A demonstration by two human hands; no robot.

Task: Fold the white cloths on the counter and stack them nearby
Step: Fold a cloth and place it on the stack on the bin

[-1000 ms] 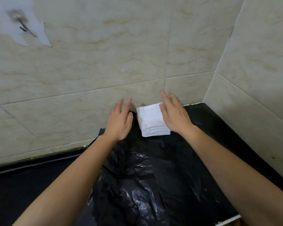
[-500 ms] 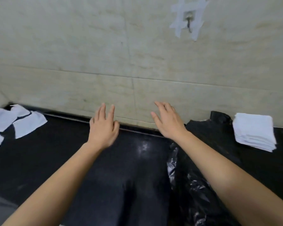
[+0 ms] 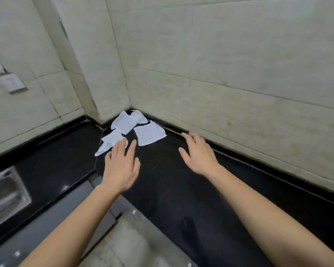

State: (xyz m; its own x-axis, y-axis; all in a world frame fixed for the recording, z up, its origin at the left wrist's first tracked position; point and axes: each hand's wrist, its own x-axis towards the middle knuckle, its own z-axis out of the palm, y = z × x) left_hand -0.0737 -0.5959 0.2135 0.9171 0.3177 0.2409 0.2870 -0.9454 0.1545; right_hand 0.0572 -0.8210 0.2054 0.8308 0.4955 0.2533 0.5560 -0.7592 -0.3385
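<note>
So the white cloths point(image 3: 123, 123) are sitting loose and unfolded in the far corner of the black tabletop point(image 3: 172, 189), right where the two tiled walls point(image 3: 239, 74) are meeting. I'm counting roughly four pieces, overlapping each other a bit, some with corners curling up. A squarish piece point(image 3: 149, 135) is lying nearest the right-hand wall, and a crumpled piece point(image 3: 109, 144) is sitting closest to the person, by the angled edge of the tabletop.

The person is reaching both bare arms out over the tabletop. The left hand point(image 3: 121, 166) is hovering palm down with its fingers stretched out and spread, gripping nothing. Its fingertips are overlapping the edge of the crumpled piece from where I'm looking, but I can't tell whether they're actually touching it. The right hand point(image 3: 199, 155) is released too, palm down, fingers relaxed and spread, holding nothing. It's hanging over bare tabletop close to the back wall, off to the right of the cloths and not touching them.

Over on the left a metal sink point(image 3: 6, 197) is showing, set into the tabletop, and a white wall socket point(image 3: 12, 83) is sitting on the left wall above it. Pale floor point(image 3: 127, 239) tiles are showing down between the arms
</note>
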